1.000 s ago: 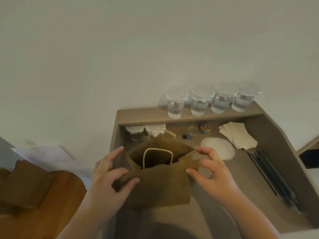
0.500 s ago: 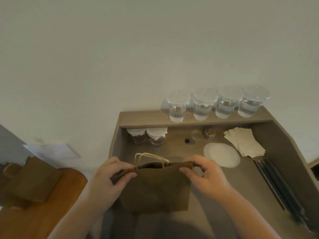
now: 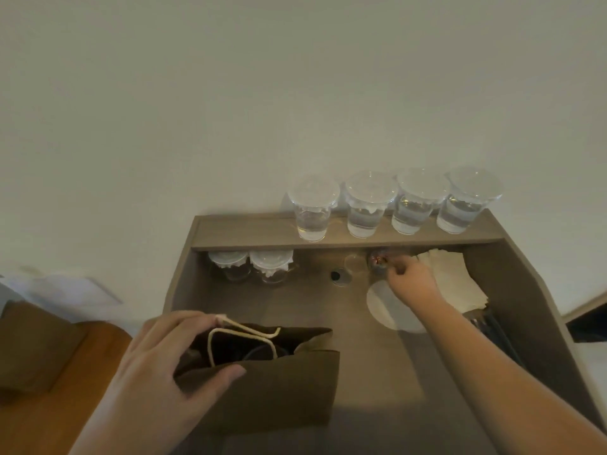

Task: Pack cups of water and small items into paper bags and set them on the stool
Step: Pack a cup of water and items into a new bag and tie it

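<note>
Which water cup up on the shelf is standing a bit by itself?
The leftmost cup. A small gap separates it from the other three cups, whose rims crowd together.

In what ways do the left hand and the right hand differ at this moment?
The left hand grips the left rim of the brown paper bag; the right hand holds no bag. The left hand is near the person; the right hand reaches to the back of the desk, fingers curled beside a small colourful item, grip unclear. Both are bare.
</note>
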Tool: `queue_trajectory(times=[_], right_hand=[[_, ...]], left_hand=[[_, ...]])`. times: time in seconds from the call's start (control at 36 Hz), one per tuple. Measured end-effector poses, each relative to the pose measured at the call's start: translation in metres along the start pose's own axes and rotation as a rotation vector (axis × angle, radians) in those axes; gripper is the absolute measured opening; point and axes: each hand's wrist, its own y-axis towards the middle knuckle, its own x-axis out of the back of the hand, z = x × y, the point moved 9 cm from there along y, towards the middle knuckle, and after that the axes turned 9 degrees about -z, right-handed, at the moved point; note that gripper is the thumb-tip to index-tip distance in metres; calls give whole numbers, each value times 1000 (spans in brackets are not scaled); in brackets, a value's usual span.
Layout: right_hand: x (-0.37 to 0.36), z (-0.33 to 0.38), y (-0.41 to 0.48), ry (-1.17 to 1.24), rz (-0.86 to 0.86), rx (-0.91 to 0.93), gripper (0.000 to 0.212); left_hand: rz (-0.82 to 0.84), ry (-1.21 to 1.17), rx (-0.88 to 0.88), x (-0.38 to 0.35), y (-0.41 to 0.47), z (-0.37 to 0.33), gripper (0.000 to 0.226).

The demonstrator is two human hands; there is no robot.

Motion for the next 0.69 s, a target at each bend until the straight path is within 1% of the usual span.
queue_trajectory(times=[0.06,0.14,0.22,0.33,0.39,0.56,0.69], right_hand=[[-9,4,17,-43,13,29,22],[-29,0,41,-113,51,22,20],[-45,-8,55,-181,58,0,27],[-48,-10,62,-139,-8,-43,36],[-49,-11,67,-88,-41,-51,35],[-50,-12,72,-181,0,-9,26],[-46,-16,81,-177,14,19,28]], left_hand=[[-19,8,13,1,3,-3,70],[-61,24,6,3,3,-9,62],[-85,39,13,4,1,-11,59],[-123,9,30,8,-3,-12,56],[-116,3,42,8,-5,-11,57],[-90,-3,68,6,-6,-11,57],[-93,4,67,5,-6,-12,55]])
